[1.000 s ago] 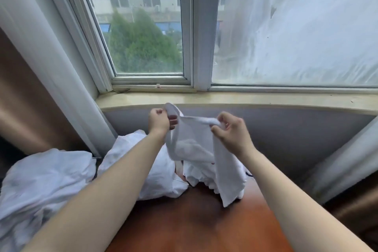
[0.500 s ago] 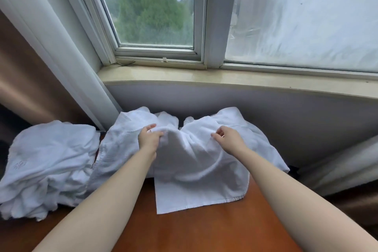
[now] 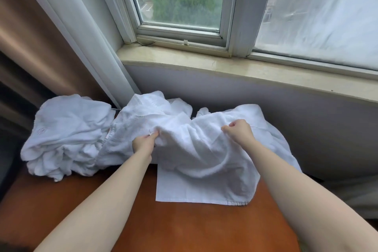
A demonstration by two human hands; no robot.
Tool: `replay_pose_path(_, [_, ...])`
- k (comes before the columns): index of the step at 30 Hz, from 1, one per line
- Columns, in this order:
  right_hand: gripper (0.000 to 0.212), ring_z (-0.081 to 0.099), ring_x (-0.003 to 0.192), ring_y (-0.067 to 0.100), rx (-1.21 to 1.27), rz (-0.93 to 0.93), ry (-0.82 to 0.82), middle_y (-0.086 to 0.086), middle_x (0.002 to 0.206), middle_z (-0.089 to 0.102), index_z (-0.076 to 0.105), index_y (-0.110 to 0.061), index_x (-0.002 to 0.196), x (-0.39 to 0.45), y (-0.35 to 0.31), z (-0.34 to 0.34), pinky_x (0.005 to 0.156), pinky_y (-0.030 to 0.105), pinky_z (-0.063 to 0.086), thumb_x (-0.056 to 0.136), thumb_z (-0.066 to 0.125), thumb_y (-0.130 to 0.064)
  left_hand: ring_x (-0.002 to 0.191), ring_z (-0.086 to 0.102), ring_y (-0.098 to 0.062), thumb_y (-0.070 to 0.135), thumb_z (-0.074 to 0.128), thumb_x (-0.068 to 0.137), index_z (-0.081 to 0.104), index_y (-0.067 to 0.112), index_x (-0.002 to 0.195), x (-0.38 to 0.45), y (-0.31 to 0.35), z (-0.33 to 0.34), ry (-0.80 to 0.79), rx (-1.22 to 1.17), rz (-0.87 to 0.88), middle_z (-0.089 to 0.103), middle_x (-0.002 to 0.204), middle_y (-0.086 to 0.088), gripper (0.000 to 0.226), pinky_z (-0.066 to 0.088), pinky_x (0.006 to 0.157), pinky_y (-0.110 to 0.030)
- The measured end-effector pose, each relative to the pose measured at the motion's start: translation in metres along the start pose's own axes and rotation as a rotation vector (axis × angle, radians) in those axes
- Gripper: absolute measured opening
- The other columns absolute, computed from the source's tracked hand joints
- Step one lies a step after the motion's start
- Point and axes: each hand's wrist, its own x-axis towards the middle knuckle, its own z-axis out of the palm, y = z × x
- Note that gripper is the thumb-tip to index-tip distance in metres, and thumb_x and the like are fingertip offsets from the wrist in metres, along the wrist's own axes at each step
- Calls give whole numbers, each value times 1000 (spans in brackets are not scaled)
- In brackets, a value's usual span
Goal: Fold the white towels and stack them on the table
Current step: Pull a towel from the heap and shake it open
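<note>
The white towel (image 3: 204, 172) being folded lies at the centre of the frame on the brown table (image 3: 184, 229), its near edge flat on the wood and its far part humped over other crumpled towels (image 3: 263, 120) behind it. The left hand (image 3: 144, 143) pinches the towel's upper left edge with curled fingers; the right hand (image 3: 239, 132) grips its upper right edge the same way.

The likely trouble is that the far part rests on the loose cloth behind, so any pull or fold could drag those towels along or leave a lumpy, crooked fold. The slack sag between the two hands could also set creases in if it is laid down without being drawn taut. The near corner at lower right lies close to the table's edge, so it may slip off.

Counted: two hands, one towel in hand, one table. A separate heap of towels (image 3: 67, 135) sits at left, and a rumpled mass (image 3: 147, 112) lies between it and the hands; how many towels each contains cannot be told.
</note>
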Motion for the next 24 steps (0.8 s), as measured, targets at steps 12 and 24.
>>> replay_pose_path(12, [13, 49, 71, 23, 527, 71, -24, 1, 77, 54, 59, -14, 80, -27, -30, -5, 65, 29, 41, 68, 65, -14, 87, 62, -23, 29, 68, 96, 66, 8, 99, -11, -3, -27, -202, -58, 1, 66, 102, -8, 22, 49, 87, -35])
replay_pose_path(24, [12, 60, 74, 19, 898, 55, 285, 4, 86, 63, 66, -16, 79, -105, -55, -29, 63, 29, 47, 85, 74, -22, 53, 28, -12, 32, 57, 98, 34, 20, 58, -4, 83, -130, -119, 40, 617, 30, 54, 9, 48, 26, 52, -31])
